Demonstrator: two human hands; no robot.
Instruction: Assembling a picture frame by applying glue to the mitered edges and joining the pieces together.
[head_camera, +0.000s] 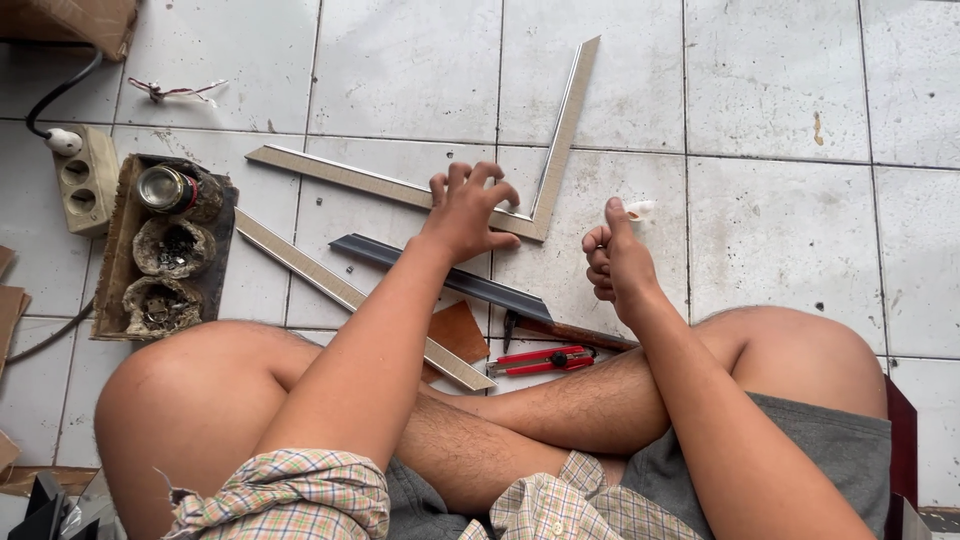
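I sit cross-legged on a tiled floor. My left hand (468, 208) presses with bent, spread fingers on the corner of an L-shaped joined frame moulding (556, 150), pale with a silver edge. My right hand (618, 260) is closed around a small white wad (640, 209) held at the thumb tip, just right of that corner. A dark moulding strip (400, 258) lies under my left wrist. A second pale strip (300, 262) runs diagonally toward my knee.
A red utility knife (545, 359) and a hammer (570, 330) lie near my shins beside a brown piece (460, 332). At left stand a tray (110, 262) with crusty pots and a tin, plus a power socket block (85, 180) with cable.
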